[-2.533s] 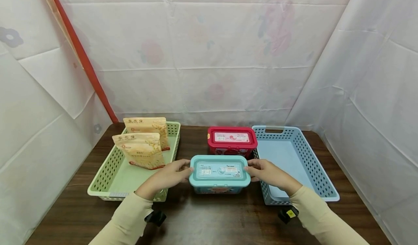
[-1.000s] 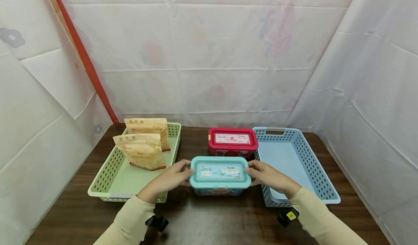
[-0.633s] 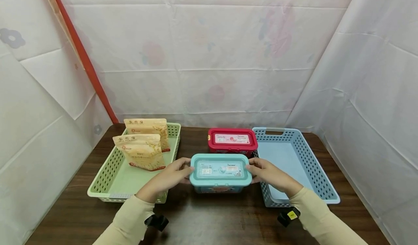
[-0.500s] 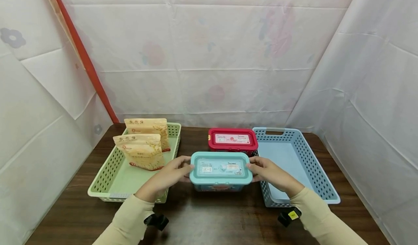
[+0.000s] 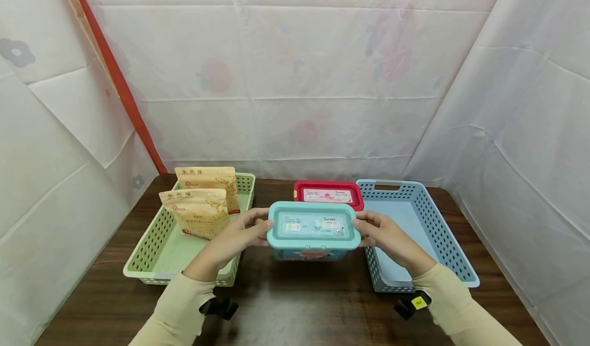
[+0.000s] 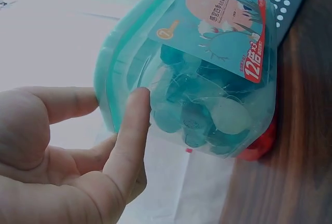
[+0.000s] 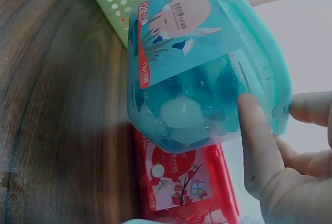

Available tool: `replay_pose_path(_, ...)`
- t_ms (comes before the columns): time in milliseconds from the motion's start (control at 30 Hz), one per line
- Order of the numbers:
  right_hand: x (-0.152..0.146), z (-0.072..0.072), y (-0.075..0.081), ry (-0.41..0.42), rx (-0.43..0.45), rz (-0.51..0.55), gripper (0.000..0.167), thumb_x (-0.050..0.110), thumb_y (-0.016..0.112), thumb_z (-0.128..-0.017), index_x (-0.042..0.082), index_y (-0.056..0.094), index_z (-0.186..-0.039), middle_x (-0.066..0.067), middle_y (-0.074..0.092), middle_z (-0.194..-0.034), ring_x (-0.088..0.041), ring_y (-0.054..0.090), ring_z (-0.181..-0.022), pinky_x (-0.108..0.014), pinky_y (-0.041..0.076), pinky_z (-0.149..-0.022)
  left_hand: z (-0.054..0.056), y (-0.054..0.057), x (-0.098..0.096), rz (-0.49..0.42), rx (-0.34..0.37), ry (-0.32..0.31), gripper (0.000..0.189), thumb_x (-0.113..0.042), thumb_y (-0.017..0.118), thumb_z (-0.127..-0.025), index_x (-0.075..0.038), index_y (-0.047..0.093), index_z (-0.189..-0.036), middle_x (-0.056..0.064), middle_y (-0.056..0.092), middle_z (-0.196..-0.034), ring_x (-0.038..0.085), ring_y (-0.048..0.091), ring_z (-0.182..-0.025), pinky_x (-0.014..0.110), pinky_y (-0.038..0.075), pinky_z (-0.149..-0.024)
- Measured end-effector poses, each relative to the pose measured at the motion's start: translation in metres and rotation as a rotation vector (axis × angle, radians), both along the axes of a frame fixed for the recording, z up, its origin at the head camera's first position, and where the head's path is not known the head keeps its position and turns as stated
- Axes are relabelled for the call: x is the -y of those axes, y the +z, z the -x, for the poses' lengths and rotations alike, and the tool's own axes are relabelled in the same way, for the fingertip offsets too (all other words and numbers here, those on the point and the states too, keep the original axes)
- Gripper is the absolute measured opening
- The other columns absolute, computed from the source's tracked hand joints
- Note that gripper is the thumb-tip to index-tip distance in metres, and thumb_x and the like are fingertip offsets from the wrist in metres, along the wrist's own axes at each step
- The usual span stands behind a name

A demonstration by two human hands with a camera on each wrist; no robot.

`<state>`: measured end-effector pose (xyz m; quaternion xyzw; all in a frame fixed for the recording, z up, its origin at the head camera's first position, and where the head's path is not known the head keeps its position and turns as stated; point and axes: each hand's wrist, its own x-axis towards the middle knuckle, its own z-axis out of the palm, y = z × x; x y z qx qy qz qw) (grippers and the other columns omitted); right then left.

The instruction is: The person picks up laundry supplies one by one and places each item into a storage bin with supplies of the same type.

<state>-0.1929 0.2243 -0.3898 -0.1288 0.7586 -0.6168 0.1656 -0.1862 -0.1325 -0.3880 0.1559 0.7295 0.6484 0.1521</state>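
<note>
A teal-lidded tub of laundry pods is held level between both hands, raised a little over the table in the head view. My left hand grips its left end, thumb by the lid and fingers below the rim. At the opposite end my right hand grips it the same way. Through the clear wall, teal and white pods show in the left wrist view. Just behind stands a red tub, its front partly hidden by the teal one; the right wrist view shows its floral label.
On the left, a green basket holds two yellow pouches standing up. A blue basket sits at the right, beside the red tub. White patterned sheets enclose the back and sides of the dark wooden table.
Both hands have raised the teal tub from the table and moved it slightly away, so it covers more of the red tub. The baskets, pouches and red tub stay put.
</note>
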Motion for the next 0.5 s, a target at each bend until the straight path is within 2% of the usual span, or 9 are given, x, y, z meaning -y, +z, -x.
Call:
replay_pose_path(133, -0.001, 0.0, 0.005, -0.019, -0.008, 0.019, 0.054, 0.026, 0.056, -0.105, -0.01, 0.042, -0.143, -0.023, 0.057, -0.126, -0.022, 0.066, -0.098, -0.035, 0.059, -0.081, 0.0, 0.006, -0.001, -0.015, -0.007, 0.01, 0.054, -0.022, 0.06, -0.103, 0.005, 0.042, -0.147, 0.02, 0.059, -0.109, 0.027, 0.068, -0.095, 0.042, 0.058, -0.085)
replay_pose_path(267, -0.003, -0.001, 0.011, -0.049, -0.015, 0.028, 0.056, 0.027, 0.057, -0.105, -0.009, 0.041, -0.145, -0.024, 0.055, -0.129, -0.021, 0.066, -0.098, -0.033, 0.059, -0.08, 0.001, 0.012, -0.003, -0.067, 0.003, 0.024, 0.054, -0.021, 0.06, -0.103, 0.005, 0.043, -0.147, 0.021, 0.061, -0.112, 0.025, 0.069, -0.097, 0.043, 0.058, -0.087)
replay_pose_path(500, -0.006, -0.002, 0.022, -0.11, -0.055, 0.023, 0.056, 0.029, 0.057, -0.105, -0.007, 0.043, -0.146, -0.021, 0.057, -0.129, -0.02, 0.065, -0.099, -0.039, 0.058, -0.084, 0.002, 0.021, -0.009, -0.156, 0.035, 0.05, 0.053, -0.022, 0.061, -0.102, 0.001, 0.045, -0.148, 0.02, 0.061, -0.123, 0.024, 0.069, -0.101, 0.043, 0.056, -0.09)
